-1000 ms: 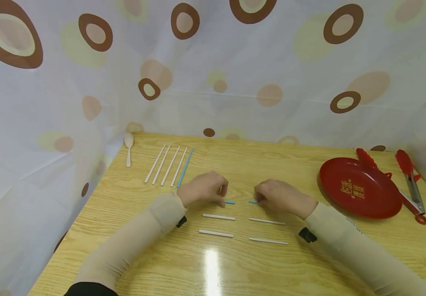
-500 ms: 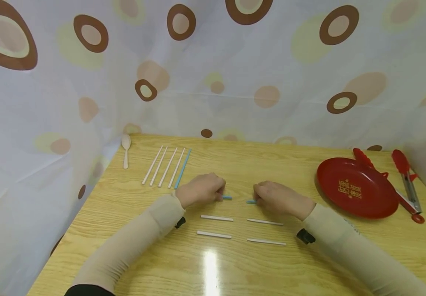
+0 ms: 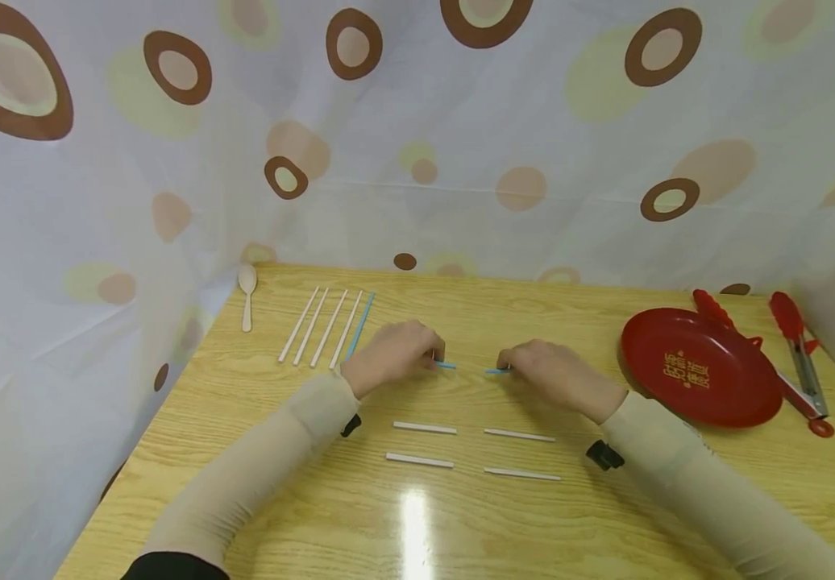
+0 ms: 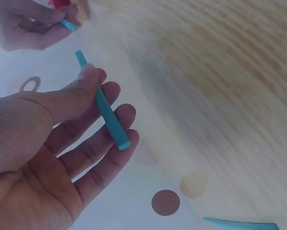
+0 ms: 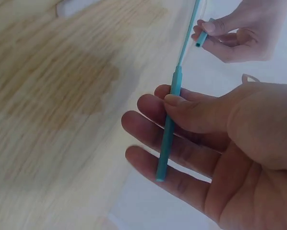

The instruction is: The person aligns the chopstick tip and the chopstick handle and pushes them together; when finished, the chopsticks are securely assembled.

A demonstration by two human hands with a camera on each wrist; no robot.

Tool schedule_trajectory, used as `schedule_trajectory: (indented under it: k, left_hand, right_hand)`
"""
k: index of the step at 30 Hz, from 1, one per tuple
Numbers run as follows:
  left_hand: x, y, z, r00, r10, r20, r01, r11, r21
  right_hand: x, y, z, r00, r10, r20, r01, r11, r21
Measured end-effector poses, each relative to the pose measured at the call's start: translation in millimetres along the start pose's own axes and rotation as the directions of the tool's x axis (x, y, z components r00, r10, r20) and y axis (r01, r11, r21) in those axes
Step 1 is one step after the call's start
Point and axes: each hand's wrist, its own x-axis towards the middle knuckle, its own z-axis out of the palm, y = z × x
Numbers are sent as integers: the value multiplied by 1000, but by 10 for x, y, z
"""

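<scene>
My left hand (image 3: 397,354) pinches a blue chopstick piece (image 4: 110,115) between thumb and fingers; in the left wrist view an end sticks out past the thumb. Opposite it, my right hand (image 3: 558,374) holds another blue chopstick piece (image 5: 167,134), its stepped, narrower end beyond the thumb in the right wrist view. The near ends of both pieces face each other across a gap. Closer to me lie several short white chopstick pieces, such as one on the left (image 3: 425,428) and one on the right (image 3: 519,435).
Long white chopsticks (image 3: 329,328) and a blue one (image 3: 360,325) lie side by side at the back left. Beyond them is a spoon (image 3: 247,294). On the right sit a red pan (image 3: 722,391) and red-tipped tongs (image 3: 809,370). A patterned curtain (image 3: 454,145) borders the table (image 3: 301,499).
Both hands have taken up the blue pieces and moved forward, away from me, with them. The white pieces have stayed where they were; the camera view has shifted slightly.
</scene>
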Motion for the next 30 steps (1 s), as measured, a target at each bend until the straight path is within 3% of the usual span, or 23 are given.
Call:
schedule_trajectory:
  k: [7,15,22,30]
  left_hand:
    - [37,-30,-81,1000,-17,-18,18,1000,17]
    - [75,-61,-118,997,-38,-69,41,998,43]
    - [128,-36,-213,992,-18,-129,26,998,62]
    - [173,-3,-336,990,-2,-138,13,997,81]
  right_hand:
    - [26,30,-95,996,43,-84,-44,999,-8]
    - [50,52,-158,987,27,-158,-32,999,-27]
    - [127,29,-270,985,33,-167,-39,999,-33]
    - [238,-12,-418,978,3,-207,-20,997,-79]
